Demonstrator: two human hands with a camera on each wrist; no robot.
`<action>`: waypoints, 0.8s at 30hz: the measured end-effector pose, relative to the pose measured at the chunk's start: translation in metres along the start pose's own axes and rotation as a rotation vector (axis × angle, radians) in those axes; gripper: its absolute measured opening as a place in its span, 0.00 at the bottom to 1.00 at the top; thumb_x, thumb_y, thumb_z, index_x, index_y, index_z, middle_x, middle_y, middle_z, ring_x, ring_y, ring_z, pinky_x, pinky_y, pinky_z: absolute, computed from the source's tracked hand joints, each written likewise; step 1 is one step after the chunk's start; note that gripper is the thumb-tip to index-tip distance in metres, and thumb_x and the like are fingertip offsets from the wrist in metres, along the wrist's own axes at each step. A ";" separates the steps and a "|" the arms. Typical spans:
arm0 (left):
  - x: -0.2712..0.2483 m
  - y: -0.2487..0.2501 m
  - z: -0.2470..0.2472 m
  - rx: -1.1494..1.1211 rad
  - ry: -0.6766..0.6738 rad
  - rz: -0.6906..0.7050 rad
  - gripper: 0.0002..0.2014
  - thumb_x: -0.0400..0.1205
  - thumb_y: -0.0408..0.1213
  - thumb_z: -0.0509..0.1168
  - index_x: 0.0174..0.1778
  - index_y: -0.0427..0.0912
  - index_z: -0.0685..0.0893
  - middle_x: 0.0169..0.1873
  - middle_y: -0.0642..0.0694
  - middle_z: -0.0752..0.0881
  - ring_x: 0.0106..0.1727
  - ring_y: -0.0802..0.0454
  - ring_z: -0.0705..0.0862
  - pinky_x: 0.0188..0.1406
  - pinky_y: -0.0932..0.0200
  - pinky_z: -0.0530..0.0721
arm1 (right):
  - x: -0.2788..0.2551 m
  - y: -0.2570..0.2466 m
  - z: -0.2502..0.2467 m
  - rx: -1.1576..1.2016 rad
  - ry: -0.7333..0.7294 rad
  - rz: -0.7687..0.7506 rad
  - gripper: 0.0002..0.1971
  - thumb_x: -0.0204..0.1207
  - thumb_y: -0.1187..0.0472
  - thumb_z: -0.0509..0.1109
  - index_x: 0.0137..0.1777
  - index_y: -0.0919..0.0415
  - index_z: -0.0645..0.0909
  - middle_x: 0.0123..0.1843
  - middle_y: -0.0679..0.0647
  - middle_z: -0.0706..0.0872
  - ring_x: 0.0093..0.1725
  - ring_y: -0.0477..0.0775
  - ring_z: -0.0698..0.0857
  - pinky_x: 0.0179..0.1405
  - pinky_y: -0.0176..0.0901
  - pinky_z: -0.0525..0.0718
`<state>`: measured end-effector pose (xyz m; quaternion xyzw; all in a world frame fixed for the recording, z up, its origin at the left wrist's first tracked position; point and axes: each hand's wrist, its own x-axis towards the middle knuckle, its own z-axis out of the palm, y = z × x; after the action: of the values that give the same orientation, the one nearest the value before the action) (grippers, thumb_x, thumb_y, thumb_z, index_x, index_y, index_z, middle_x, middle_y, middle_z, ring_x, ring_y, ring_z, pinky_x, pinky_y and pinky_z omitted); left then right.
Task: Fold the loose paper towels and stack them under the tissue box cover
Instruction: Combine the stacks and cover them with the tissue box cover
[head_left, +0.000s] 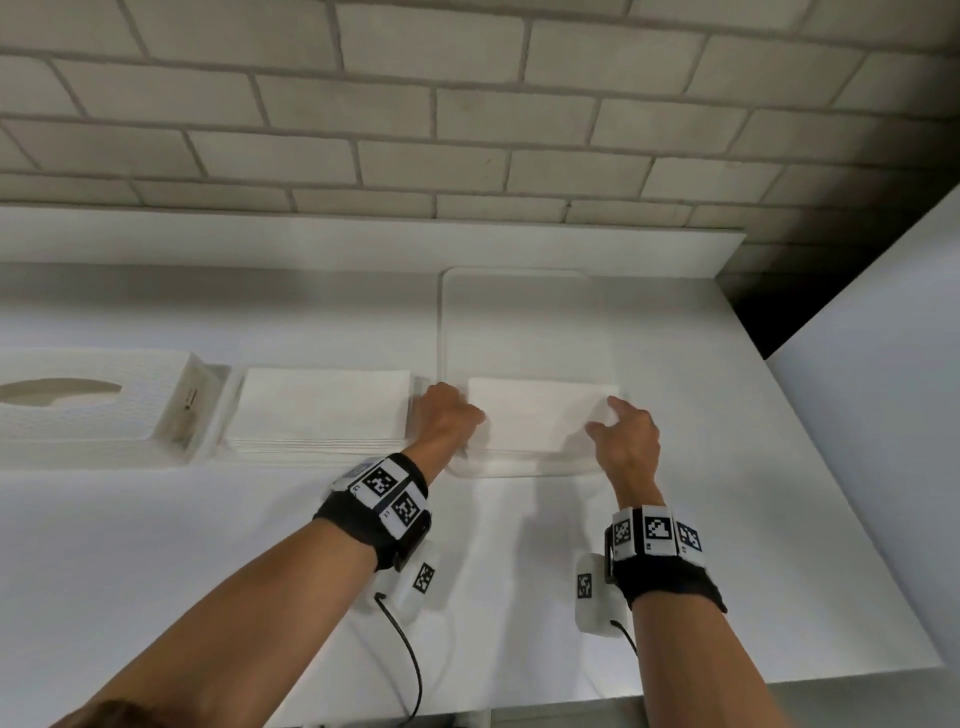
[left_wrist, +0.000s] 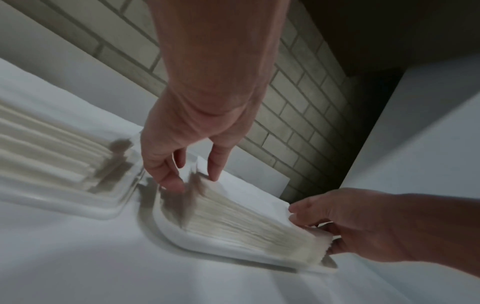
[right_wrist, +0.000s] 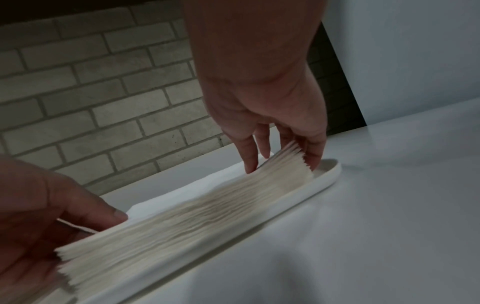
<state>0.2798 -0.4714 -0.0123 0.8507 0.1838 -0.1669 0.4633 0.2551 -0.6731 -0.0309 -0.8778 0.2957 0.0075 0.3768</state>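
Observation:
A thick stack of folded white paper towels (head_left: 540, 415) lies at the front of a shallow white tray (head_left: 519, 312). My left hand (head_left: 467, 426) grips the stack's left end, thumb on top (right_wrist: 114, 216) and fingers beneath. My right hand (head_left: 605, 415) pinches the right end (right_wrist: 280, 164) between fingers and thumb. In both wrist views the stack (left_wrist: 246, 218) fans out along its near edge and seems slightly raised off the tray. The white tissue box cover (head_left: 78, 405), with an oval opening, sits at the far left. A second towel stack (head_left: 322, 410) lies between the cover and the tray.
The second stack rests on a glossy white base (left_wrist: 78, 205) right beside the tray's rim (right_wrist: 330, 172). A grey brick wall (head_left: 467, 130) rises behind the white counter. A white panel (head_left: 883, 415) borders the counter's right side, with a dark gap behind it.

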 end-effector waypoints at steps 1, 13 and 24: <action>0.000 0.001 0.001 -0.017 -0.010 -0.029 0.08 0.75 0.31 0.70 0.33 0.36 0.78 0.23 0.45 0.81 0.21 0.53 0.79 0.08 0.69 0.69 | 0.001 0.001 0.001 -0.004 -0.005 0.004 0.27 0.77 0.63 0.72 0.77 0.59 0.74 0.75 0.63 0.78 0.73 0.65 0.78 0.69 0.52 0.76; 0.003 0.018 0.000 -0.223 0.026 -0.137 0.05 0.73 0.28 0.73 0.43 0.31 0.87 0.40 0.41 0.90 0.44 0.45 0.89 0.32 0.62 0.82 | 0.003 -0.004 -0.001 -0.034 -0.022 0.009 0.27 0.77 0.65 0.71 0.76 0.61 0.74 0.75 0.62 0.79 0.73 0.65 0.78 0.70 0.51 0.75; -0.005 0.019 0.001 -0.412 -0.125 -0.203 0.22 0.65 0.35 0.77 0.56 0.33 0.85 0.50 0.40 0.88 0.57 0.39 0.86 0.48 0.55 0.83 | -0.003 -0.009 -0.004 -0.001 -0.019 0.027 0.27 0.76 0.66 0.71 0.76 0.60 0.74 0.74 0.62 0.80 0.72 0.65 0.79 0.67 0.50 0.77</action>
<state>0.2844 -0.4826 0.0030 0.7036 0.2695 -0.2238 0.6183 0.2561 -0.6693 -0.0219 -0.8738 0.3040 0.0211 0.3790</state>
